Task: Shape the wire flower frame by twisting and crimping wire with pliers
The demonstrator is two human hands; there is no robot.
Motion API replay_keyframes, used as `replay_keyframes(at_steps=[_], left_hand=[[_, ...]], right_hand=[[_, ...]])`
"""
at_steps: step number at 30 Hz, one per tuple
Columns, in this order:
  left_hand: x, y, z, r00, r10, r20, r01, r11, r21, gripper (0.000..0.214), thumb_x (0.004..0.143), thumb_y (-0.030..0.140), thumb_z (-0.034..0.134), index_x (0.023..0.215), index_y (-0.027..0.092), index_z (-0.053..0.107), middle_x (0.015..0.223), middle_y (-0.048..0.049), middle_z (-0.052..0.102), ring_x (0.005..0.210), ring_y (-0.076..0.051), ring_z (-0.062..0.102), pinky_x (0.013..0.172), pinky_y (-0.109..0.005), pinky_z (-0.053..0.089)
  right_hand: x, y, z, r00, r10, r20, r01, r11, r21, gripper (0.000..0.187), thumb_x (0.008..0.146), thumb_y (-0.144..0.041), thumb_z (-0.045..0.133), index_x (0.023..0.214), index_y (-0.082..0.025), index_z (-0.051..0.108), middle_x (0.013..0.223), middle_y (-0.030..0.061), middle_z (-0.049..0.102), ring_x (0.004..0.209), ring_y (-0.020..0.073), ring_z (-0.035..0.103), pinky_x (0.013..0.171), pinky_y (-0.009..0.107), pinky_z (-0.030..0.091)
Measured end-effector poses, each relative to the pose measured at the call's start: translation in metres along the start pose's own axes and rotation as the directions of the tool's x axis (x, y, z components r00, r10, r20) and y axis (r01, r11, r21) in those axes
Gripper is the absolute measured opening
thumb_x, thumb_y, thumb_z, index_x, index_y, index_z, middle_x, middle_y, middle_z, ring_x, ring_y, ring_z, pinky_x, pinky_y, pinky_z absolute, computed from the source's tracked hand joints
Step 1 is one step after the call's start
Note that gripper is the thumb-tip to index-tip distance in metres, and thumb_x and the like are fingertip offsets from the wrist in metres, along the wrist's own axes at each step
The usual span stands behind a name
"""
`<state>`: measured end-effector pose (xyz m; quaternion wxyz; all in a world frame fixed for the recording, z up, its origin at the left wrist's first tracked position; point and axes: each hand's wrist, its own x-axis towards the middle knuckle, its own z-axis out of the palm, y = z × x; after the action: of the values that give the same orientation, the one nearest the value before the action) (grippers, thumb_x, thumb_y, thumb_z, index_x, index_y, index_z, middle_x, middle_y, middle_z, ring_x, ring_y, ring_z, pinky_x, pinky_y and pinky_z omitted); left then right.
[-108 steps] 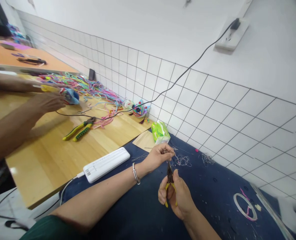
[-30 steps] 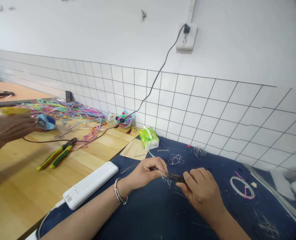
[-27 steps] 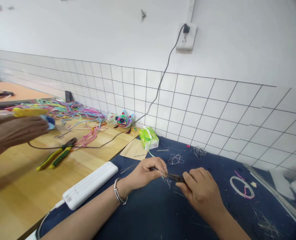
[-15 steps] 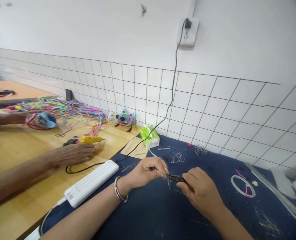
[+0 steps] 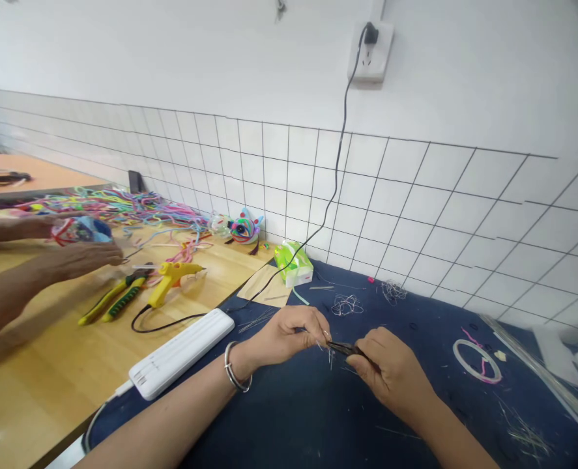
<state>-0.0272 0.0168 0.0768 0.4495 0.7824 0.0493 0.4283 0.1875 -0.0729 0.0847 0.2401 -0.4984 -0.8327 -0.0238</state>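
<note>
My left hand pinches a thin wire between thumb and fingertips, just above the dark cloth covering my end of the table. My right hand is closed around small pliers, whose dark tip meets the wire right at my left fingertips. Loose wire tangles lie on the cloth toward the tiled wall, and a white power strip sits along the cloth's left edge. On the bare wood beyond it lie a yellow glue gun and green-handled pliers, near another person's hand. A green tissue pack stands by the wall.
</note>
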Motion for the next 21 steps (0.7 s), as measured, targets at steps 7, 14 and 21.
replay_keyframes(at_steps=[7, 14, 21], left_hand=[[0.000, -0.001, 0.000, 1.000, -0.008, -0.006, 0.008, 1.000, -0.015, 0.009, 0.079, 0.012, 0.058, 0.071, 0.011, 0.063, 0.078, -0.0086, 0.063, 0.075, -0.014, 0.060, 0.068, -0.026, 0.049], [0.000, -0.003, 0.002, 0.996, -0.091, -0.016, 0.089, 0.991, -0.102, 0.009, 0.078, 0.015, 0.060, 0.071, 0.010, 0.061, 0.079, -0.0087, 0.062, 0.074, -0.014, 0.059, 0.066, -0.026, 0.047], [0.001, -0.005, 0.015, 0.968, -0.248, 0.029, 0.248, 0.942, -0.225, 0.011, 0.078, 0.020, 0.061, 0.074, 0.010, 0.056, 0.076, -0.0058, 0.060, 0.069, -0.012, 0.059, 0.063, -0.025, 0.047]], right_hand=[[-0.001, 0.001, 0.005, 1.000, 0.017, 0.024, -0.018, 1.000, 0.025, 0.033, 0.090, -0.038, 0.038, 0.069, -0.017, 0.051, 0.066, 0.0020, 0.046, 0.065, 0.0141, 0.041, 0.060, 0.026, 0.030], [-0.001, 0.007, 0.009, 1.000, 0.018, 0.009, -0.019, 0.999, 0.050, 0.032, 0.089, -0.039, 0.040, 0.068, -0.018, 0.051, 0.066, 0.0012, 0.047, 0.064, 0.0133, 0.042, 0.060, 0.026, 0.030], [0.004, 0.000, 0.000, 0.939, 0.334, 0.085, -0.336, 0.829, 0.447, 0.024, 0.081, -0.041, 0.052, 0.070, -0.019, 0.051, 0.063, -0.0036, 0.044, 0.057, 0.0099, 0.041, 0.054, 0.022, 0.033]])
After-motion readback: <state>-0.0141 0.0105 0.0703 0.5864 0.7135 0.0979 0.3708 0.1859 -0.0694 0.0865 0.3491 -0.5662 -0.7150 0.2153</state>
